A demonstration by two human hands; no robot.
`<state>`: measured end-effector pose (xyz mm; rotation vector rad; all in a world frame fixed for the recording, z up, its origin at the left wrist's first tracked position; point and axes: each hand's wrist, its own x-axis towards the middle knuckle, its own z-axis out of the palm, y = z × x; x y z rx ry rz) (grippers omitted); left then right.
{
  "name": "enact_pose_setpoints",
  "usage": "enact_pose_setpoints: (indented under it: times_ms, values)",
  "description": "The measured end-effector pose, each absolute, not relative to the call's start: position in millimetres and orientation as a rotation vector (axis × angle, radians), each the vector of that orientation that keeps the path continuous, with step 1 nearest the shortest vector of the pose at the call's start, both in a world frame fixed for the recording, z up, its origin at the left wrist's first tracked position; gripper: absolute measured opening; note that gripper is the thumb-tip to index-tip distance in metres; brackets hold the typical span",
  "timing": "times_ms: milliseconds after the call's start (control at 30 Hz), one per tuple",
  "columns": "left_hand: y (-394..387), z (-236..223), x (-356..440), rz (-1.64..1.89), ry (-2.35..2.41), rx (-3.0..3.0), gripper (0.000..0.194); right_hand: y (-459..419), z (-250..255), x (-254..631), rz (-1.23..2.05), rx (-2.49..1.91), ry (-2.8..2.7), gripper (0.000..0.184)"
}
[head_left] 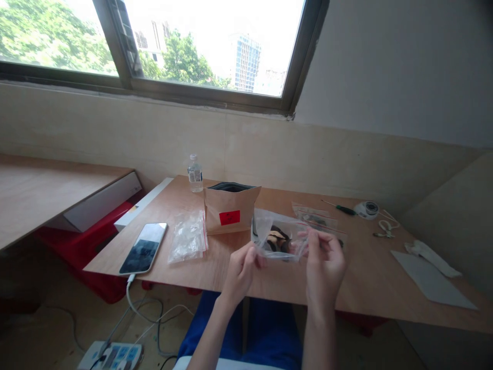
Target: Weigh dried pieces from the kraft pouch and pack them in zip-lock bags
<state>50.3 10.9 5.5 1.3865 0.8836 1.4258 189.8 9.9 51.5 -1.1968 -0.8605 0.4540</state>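
Observation:
Both my hands hold up a clear zip bag (278, 237) with a dark and tan object inside, just above the near edge of the wooden table (370, 277). My left hand (242, 271) pinches the bag's left end with closed fingers. My right hand (324, 263) grips the right end, fingers curled round the bag's edge. Behind the bag stands a brown paper pouch (230, 209) with a red label, its top open.
A phone (144, 248) on a white cable lies at the table's left corner, beside a pile of empty clear bags (188, 237). A small water bottle (195, 174) stands at the back. More zip bags (316, 217), a green screwdriver (342, 208), a tape roll (367, 209) and grey sheet (431, 280) lie right. A power strip (111, 355) sits on the floor.

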Motion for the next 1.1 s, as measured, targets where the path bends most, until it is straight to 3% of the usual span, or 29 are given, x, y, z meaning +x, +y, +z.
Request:
enact_pose_setpoints:
  times_ms: [167,267,433,533,767,1100]
  values:
    - [17,-11,69,1.59,0.834,0.902,0.04,5,57,174,0.66,-1.124,-0.815,0.028]
    - [16,-13,77,1.534,0.746,0.816,0.052,6,55,170,0.806,-1.148,-0.93,0.03]
    - [15,-8,71,1.56,0.882,0.813,0.05,3,55,166,0.424,-1.219,-1.139,0.023]
    - [16,-8,62,1.571,1.007,0.874,0.053,3,60,164,0.458,-1.195,-1.398,0.018]
    - [19,-6,50,1.731,1.066,1.095,0.049,23,66,158,0.88,-1.114,-1.914,0.035]
    - [27,-14,33,1.737,1.174,1.323,0.047,43,65,155,0.935,-1.026,-2.081,0.046]
